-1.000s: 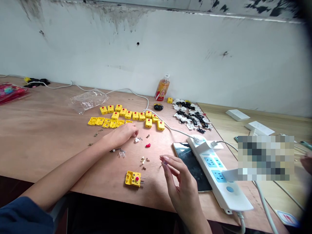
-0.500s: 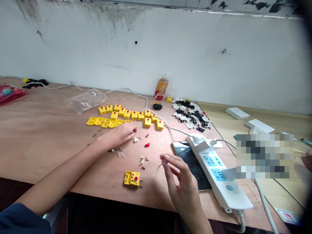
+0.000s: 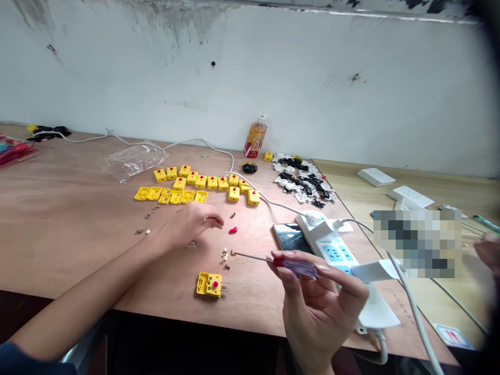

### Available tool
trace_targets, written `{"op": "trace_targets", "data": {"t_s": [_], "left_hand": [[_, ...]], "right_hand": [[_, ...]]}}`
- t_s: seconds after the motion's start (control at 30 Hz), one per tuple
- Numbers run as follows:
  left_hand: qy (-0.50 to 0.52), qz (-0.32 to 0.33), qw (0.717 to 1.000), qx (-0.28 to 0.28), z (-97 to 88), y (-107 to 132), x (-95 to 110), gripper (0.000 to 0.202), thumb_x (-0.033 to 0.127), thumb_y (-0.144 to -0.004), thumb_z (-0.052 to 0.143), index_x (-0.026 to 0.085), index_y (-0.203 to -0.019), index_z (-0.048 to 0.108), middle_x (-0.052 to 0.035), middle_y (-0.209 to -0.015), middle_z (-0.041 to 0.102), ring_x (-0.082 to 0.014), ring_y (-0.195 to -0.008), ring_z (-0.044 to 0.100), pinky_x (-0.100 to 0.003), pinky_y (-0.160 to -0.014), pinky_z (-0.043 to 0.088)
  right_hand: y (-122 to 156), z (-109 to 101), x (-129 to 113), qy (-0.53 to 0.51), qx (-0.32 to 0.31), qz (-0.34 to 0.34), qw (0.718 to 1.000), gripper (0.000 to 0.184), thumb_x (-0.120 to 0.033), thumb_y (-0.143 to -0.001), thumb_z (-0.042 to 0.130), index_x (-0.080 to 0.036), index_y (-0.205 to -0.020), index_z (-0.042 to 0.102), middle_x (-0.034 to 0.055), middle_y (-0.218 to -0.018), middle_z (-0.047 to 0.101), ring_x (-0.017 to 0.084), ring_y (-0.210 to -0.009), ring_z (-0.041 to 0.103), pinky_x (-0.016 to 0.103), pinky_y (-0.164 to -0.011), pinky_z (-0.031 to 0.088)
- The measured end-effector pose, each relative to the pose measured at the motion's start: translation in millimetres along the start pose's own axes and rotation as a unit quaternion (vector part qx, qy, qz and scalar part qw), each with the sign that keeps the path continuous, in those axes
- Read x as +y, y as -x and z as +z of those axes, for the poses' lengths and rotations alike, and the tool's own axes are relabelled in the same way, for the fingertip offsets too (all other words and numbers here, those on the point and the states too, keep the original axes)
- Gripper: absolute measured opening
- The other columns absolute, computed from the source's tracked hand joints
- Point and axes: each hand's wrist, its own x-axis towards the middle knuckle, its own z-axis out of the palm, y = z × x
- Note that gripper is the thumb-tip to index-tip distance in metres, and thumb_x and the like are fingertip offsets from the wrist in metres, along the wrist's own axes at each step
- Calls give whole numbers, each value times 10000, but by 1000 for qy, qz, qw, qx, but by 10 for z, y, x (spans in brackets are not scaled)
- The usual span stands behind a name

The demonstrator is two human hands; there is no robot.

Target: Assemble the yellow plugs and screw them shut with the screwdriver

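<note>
My right hand (image 3: 320, 297) grips a small screwdriver (image 3: 299, 266) with a clear purplish handle and a red collar. Its thin shaft points left, the tip close to small brass pieces (image 3: 224, 254) on the table. My left hand (image 3: 195, 221) is curled low over the table, fingers together; what they hold, if anything, is hidden. A clear plastic piece (image 3: 191, 245) shows just under that hand, and a small red part (image 3: 233, 230) lies right of it. Nearer me rests an open yellow plug housing (image 3: 210, 285) with a red button and two metal pins.
Behind stand rows of yellow plug housings (image 3: 200, 181) and open half-shells (image 3: 176, 197). A white power strip (image 3: 375, 302), cables and a phone (image 3: 289, 235) lie right. At the back are a drink bottle (image 3: 255, 138) and black-and-white parts (image 3: 302, 179). Another person's hand (image 3: 488, 255) shows far right.
My right hand has turned and moved right, bringing the screwdriver into plain sight, level and pointing left. My left hand has shifted slightly, and the white piece beside its fingers is now out of sight.
</note>
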Motion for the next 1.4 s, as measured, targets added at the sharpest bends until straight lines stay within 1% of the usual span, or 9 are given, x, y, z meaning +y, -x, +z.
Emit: {"op": "trace_targets", "data": {"t_s": [0.07, 0.1, 0.17, 0.23, 0.43, 0.7, 0.93, 1.2, 1.4], "left_hand": [[61, -13, 998, 16, 83, 221, 197, 145, 143, -944, 643, 178, -895, 775, -29, -872, 803, -181, -812, 755, -279, -759, 583], [171, -46, 983, 40, 140, 339, 284, 123, 156, -935, 665, 168, -875, 772, -35, -855, 802, -186, -810, 762, -275, -753, 597], [333, -117, 933, 67, 268, 551, 411, 93, 243, -875, 773, 159, -837, 759, -47, -838, 803, -202, -792, 773, -286, -737, 626], [425, -168, 885, 85, 384, 698, 466, 234, 333, -783, 873, 149, -784, 727, -59, -811, 796, -218, -759, 774, -302, -708, 642], [532, -204, 813, 121, 507, 799, 468, 328, 327, -712, 939, 145, -741, 668, -30, -787, 761, -153, -692, 735, -244, -662, 629], [595, -205, 766, 131, 557, 815, 448, 252, 223, -751, 924, 138, -771, 689, -4, -778, 755, -98, -703, 718, -163, -686, 599], [566, -188, 795, 114, 599, 864, 422, 236, 213, -761, 912, 138, -754, 688, -20, -796, 780, -142, -720, 763, -191, -672, 620], [319, -113, 933, 121, 533, 917, 472, 163, 202, -922, 764, 242, -1056, 681, 47, -925, 796, -115, -873, 766, -175, -854, 585], [227, -86, 968, 61, 589, 924, 396, 239, 226, -1002, 655, 270, -1236, 631, 18, -1094, 780, -155, -995, 755, -239, -899, 585]], "right_hand": [[29, 15, -61, -25, 34, 8, 999, 381, -83, -914, 680, -341, -1149, 527, -11, -997, 719, 173, -857, 749, 337, -684, 697], [47, 21, -84, -34, 44, 9, 998, 367, -109, -918, 690, -346, -1145, 525, -16, -985, 713, 171, -843, 744, 336, -669, 696], [84, 34, -121, -43, 53, 4, 998, 350, -145, -921, 710, -352, -1134, 525, -26, -951, 705, 166, -814, 737, 325, -645, 691], [112, 53, -150, -45, 51, -5, 998, 355, -141, -918, 721, -351, -1126, 525, -33, -929, 704, 159, -797, 737, 309, -642, 689], [114, 83, -165, -37, 4, -49, 998, 368, -88, -933, 699, -321, -1154, 518, -34, -967, 749, 149, -814, 764, 304, -667, 704], [73, 68, -99, -91, -50, -110, 988, 521, 113, -888, 619, -264, -1238, 539, -20, -1091, 775, 110, -922, 765, 258, -766, 700], [122, 84, -93, -73, -24, -112, 991, 500, 32, -907, 678, -293, -1267, 557, -25, -1057, 778, 109, -831, 766, 238, -674, 703], [167, 136, -71, -68, 1, -76, 995, 501, 10, -886, 712, -310, -1253, 593, -22, -1029, 768, 124, -846, 763, 251, -663, 706], [183, 150, 4, -44, -69, -54, 995, 591, 112, -840, 640, -295, -1267, 609, 0, -1031, 756, 151, -884, 770, 279, -728, 703]]}}
